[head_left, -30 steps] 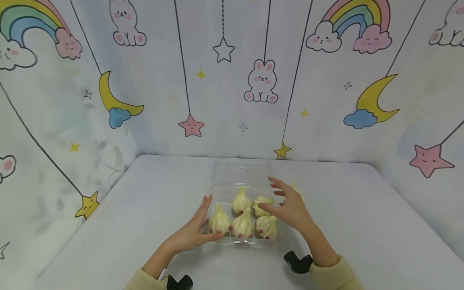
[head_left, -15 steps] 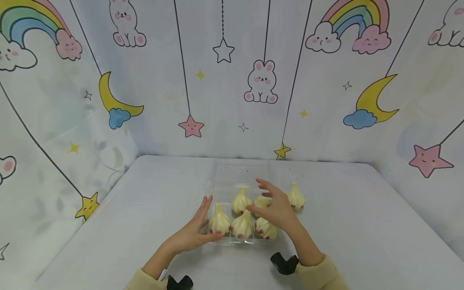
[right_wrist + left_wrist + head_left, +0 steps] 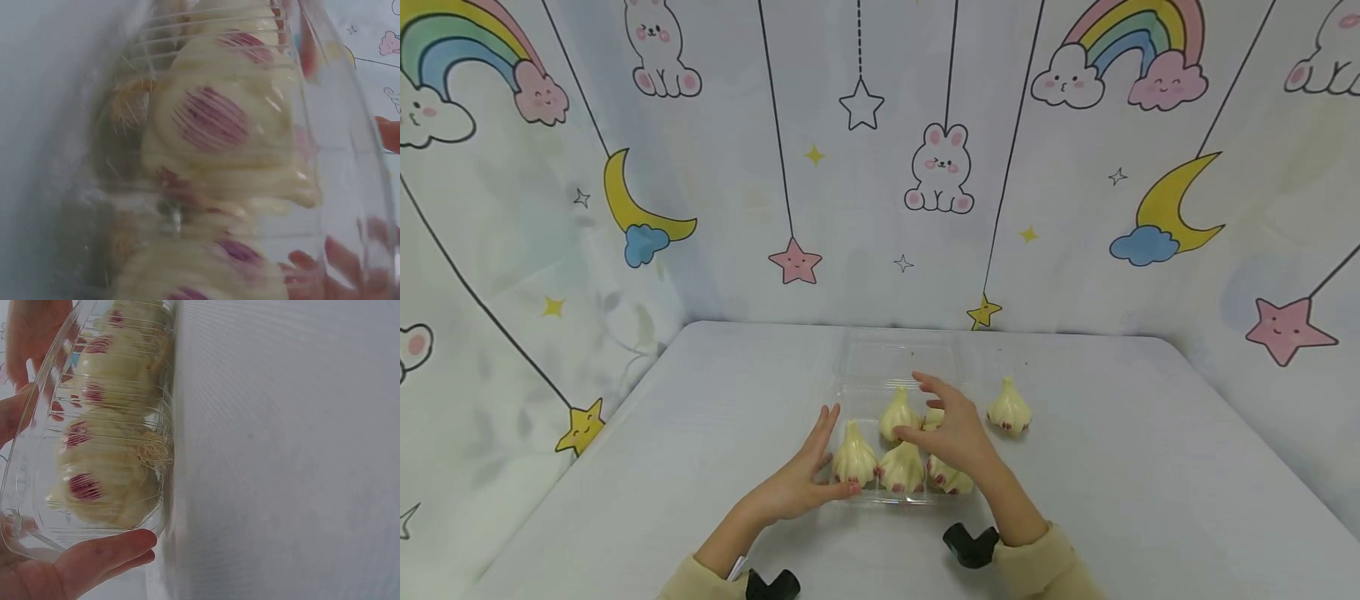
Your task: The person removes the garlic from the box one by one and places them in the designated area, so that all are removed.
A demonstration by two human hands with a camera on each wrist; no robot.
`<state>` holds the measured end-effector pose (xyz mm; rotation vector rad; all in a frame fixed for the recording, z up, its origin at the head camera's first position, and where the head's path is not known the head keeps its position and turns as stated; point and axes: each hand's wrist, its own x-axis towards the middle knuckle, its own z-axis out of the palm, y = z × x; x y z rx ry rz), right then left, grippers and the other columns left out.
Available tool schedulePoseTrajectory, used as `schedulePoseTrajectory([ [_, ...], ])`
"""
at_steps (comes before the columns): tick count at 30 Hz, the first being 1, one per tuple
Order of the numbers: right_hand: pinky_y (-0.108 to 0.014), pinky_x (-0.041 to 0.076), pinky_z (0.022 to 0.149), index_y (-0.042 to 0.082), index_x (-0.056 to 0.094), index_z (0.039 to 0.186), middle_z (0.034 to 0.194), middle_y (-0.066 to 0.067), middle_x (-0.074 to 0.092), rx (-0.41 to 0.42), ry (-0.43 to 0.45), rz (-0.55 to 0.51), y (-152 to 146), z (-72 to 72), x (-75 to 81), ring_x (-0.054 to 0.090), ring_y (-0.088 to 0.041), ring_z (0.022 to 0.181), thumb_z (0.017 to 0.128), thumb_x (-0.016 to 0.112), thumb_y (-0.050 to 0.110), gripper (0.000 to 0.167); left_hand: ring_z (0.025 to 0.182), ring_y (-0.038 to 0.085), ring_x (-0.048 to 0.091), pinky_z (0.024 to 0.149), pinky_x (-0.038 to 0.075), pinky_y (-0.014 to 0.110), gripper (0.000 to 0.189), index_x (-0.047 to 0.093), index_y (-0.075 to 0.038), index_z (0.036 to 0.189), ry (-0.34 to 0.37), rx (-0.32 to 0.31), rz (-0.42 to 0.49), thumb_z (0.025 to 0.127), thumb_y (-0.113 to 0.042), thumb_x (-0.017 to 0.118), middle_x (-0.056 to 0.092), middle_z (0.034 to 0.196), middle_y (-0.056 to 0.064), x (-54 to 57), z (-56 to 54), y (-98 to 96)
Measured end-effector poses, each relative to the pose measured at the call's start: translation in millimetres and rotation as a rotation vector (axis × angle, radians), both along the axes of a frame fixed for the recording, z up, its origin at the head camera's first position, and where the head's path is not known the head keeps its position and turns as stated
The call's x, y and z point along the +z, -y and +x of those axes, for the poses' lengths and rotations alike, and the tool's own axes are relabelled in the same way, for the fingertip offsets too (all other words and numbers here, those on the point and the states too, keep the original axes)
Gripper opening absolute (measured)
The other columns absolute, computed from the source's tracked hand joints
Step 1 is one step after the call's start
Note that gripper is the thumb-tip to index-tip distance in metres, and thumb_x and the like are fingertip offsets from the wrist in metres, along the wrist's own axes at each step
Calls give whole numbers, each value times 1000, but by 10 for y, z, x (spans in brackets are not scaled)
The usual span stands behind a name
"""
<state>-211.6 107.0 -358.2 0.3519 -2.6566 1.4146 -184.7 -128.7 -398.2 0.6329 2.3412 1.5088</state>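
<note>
A clear plastic clamshell box [image 3: 901, 501] lies on the table with its lid [image 3: 895, 360] folded back. Several garlic bulbs sit inside, including a left front bulb [image 3: 854, 457], a middle front bulb [image 3: 901, 472] and a back bulb [image 3: 898, 414]. My left hand [image 3: 797, 483] rests against the box's left side, fingers extended and thumb at the front corner. Above the right half hovers my right hand [image 3: 953, 435], thumb and fingers spread apart with nothing between them. It partly hides the right-hand bulbs. Purple patches and dry roots [image 3: 154, 450] show through the wall in the left wrist view.
One more garlic bulb [image 3: 1010, 408] stands on the white table [image 3: 1120, 467], right of the box. Black wrist camera mounts [image 3: 972, 546] stick out near both cuffs. A patterned curtain [image 3: 880, 208] with rabbits, stars and moons encloses the back and sides.
My right hand has moved left, away from the lone garlic bulb, to over the box, uncovering that bulb on the table. The left hand and the box stay in place.
</note>
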Motion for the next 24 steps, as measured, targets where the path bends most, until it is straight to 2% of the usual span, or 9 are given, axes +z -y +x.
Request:
schedulePoseTrajectory([
  [7,-47,49,80,15,48,133,127,-13,51,1,3,25,78,-41,-54,51,-35,111,70,80,27,72,124,56,20,95,31,60,99,-9,-22,147,11,-2,12,84,-24,68,-24,147,16,12,3,8],
  [11,-51,47,81,12,48,133,128,-17,50,24,-7,47,123,-67,-55,49,-39,113,70,79,27,71,124,56,21,96,29,61,100,-9,-22,147,11,-1,12,84,-24,68,-23,147,17,9,2,8],
  [18,-55,41,89,13,47,134,134,-14,46,35,39,107,189,-110,-58,42,-40,120,70,79,27,73,124,56,21,95,30,61,100,-9,-23,147,6,2,8,84,-25,68,-23,147,17,8,-1,8],
  [24,-57,35,95,12,46,134,136,-15,44,40,76,151,216,-132,-125,38,-38,124,70,79,30,74,124,56,22,94,32,60,100,-9,-23,147,10,2,0,83,-26,68,-23,147,17,11,3,7],
])
